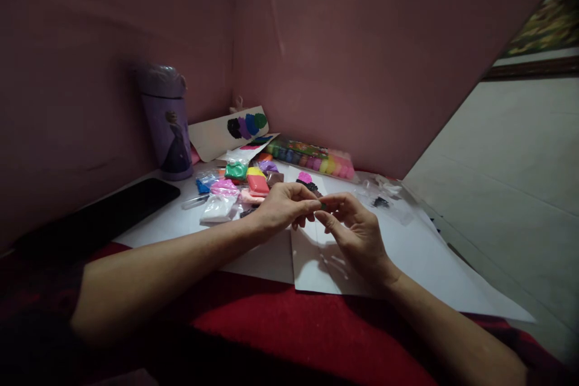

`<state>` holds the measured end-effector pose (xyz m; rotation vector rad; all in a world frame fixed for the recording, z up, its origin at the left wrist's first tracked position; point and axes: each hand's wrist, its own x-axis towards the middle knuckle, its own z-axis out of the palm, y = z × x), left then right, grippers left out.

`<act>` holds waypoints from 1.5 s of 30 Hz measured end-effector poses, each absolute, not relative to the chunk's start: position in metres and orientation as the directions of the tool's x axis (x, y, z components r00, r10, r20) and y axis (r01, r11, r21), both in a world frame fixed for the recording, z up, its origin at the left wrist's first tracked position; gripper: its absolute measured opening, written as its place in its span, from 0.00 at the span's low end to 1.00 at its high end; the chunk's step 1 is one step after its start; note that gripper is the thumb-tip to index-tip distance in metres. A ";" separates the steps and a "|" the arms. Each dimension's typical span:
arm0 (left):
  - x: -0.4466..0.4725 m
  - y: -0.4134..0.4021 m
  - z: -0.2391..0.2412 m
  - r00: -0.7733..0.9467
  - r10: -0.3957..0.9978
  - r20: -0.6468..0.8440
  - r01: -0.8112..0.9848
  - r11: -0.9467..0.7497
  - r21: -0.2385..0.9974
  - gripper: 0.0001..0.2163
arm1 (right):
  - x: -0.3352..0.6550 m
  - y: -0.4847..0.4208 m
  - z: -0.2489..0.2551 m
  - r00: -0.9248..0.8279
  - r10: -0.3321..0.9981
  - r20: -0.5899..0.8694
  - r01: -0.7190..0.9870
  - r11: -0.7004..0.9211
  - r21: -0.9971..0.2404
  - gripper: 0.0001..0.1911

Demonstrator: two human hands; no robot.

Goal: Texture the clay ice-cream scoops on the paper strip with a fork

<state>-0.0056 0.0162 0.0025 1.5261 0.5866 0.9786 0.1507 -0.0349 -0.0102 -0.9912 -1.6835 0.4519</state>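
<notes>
My left hand [289,208] and my right hand [355,229] meet over a white paper card [316,271]. Between their fingertips is a tiny piece of dark green clay [322,206], mostly hidden by the fingers. My left thumb and forefinger pinch it from one side, and the right thumb and forefinger close around it from the other. Just behind the hands, a bright pink clay patch [306,177] and a black one [311,186] lie on the paper, partly covered by my fingers.
Clay packets, including a green one [236,170] and a white one [217,208], are heaped left of my hands. Behind stand a purple tumbler [167,126], a painted card [226,132] and a clear clay box [312,158]. A dark phone [149,198] lies left; clear plastic [393,208] right.
</notes>
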 end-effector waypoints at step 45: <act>-0.005 0.018 0.008 0.397 0.887 0.235 -0.171 -0.180 0.969 0.07 | 0.154 -0.027 -0.005 0.143 0.814 0.563 0.272 0.515 -0.813 0.03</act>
